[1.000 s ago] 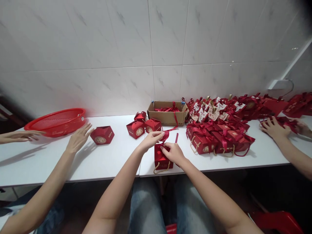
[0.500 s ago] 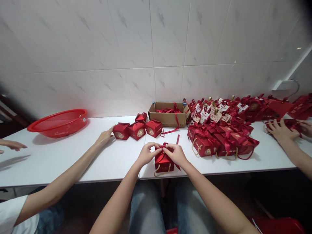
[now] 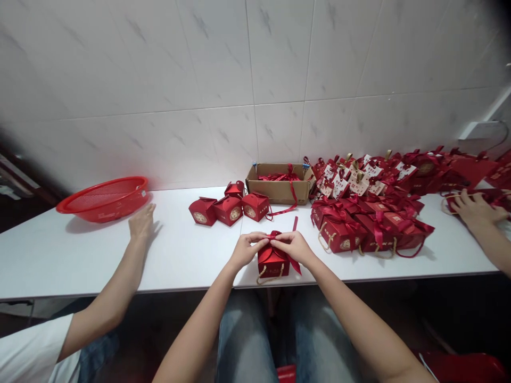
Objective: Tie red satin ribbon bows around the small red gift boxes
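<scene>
A small red box (image 3: 273, 263) with a rope handle stands near the table's front edge. On its top, my left hand (image 3: 247, 249) pinches the red ribbon (image 3: 294, 264) from the left. My right hand (image 3: 294, 247) pinches the same ribbon from the right, fingertips close to those of the left. One ribbon tail hangs down the box's right side. Behind the hands a short strip of ribbon (image 3: 295, 223) lies on the white table (image 3: 179, 260).
Several red boxes (image 3: 229, 210) and a cardboard box (image 3: 279, 190) of ribbon stand behind. Many ribboned boxes (image 3: 343, 234) crowd the right. A red basket (image 3: 106, 199) sits left. One person's hand (image 3: 141, 221) is near it; another's hand (image 3: 475, 210) is far right.
The view has shifted slightly. The person's hand on the left has moved away from the red boxes toward the basket. My hands keep their pinch on the ribbon.
</scene>
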Action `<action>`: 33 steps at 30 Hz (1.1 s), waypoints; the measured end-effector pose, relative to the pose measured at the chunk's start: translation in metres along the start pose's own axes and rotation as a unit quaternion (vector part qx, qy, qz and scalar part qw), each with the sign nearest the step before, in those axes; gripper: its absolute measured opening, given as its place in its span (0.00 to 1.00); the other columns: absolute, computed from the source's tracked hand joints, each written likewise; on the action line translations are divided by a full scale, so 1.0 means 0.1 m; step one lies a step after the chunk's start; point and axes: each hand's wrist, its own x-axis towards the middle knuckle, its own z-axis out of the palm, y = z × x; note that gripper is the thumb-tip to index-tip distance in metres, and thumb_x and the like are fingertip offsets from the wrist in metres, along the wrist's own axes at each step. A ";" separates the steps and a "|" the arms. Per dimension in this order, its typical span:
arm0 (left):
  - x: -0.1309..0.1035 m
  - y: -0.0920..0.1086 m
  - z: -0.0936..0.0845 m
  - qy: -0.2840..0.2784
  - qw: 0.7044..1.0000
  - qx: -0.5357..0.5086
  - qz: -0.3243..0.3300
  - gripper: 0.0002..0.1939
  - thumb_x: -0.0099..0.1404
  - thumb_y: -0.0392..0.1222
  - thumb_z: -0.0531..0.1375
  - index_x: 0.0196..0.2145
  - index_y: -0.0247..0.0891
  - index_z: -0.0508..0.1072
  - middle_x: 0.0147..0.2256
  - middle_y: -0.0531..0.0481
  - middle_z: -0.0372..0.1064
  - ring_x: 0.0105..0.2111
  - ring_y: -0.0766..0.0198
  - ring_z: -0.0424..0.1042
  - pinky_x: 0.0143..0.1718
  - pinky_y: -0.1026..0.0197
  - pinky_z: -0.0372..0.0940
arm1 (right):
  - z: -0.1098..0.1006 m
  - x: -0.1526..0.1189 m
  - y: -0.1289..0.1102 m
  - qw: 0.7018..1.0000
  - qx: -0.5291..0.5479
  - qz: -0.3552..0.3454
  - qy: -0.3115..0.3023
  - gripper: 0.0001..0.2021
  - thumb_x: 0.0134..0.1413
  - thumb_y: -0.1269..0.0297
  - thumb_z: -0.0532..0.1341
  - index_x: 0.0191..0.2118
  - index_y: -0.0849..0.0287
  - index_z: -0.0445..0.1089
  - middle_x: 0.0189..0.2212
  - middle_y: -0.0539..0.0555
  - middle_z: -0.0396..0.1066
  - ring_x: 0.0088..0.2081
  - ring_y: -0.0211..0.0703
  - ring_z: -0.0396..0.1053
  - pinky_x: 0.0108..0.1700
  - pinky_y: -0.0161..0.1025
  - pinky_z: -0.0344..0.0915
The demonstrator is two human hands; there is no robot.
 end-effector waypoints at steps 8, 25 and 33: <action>-0.01 -0.02 0.09 0.035 0.999 -0.031 -0.001 0.11 0.53 0.44 0.64 0.31 0.35 0.77 0.35 0.44 0.76 0.38 0.57 0.74 0.43 0.56 0.68 | 0.04 0.03 0.01 0.999 0.036 -0.005 0.025 0.14 0.45 0.55 0.62 0.31 0.62 0.74 0.28 0.55 0.75 0.33 0.45 0.72 0.38 0.40 0.67; -0.02 0.00 0.15 0.061 0.997 -0.025 0.041 0.10 0.54 0.44 0.63 0.32 0.36 0.72 0.33 0.49 0.73 0.36 0.62 0.73 0.43 0.59 0.68 | 0.02 0.00 -0.02 1.000 -0.001 -0.001 0.023 0.16 0.46 0.53 0.62 0.32 0.62 0.76 0.31 0.57 0.76 0.35 0.47 0.72 0.38 0.41 0.67; -0.01 -0.01 0.15 0.075 0.997 -0.033 0.006 0.10 0.51 0.44 0.65 0.27 0.35 0.73 0.30 0.47 0.74 0.34 0.61 0.74 0.41 0.57 0.68 | 0.07 0.00 0.06 0.996 0.023 -0.045 0.070 0.14 0.50 0.58 0.60 0.40 0.59 0.70 0.28 0.53 0.74 0.32 0.43 0.73 0.36 0.38 0.68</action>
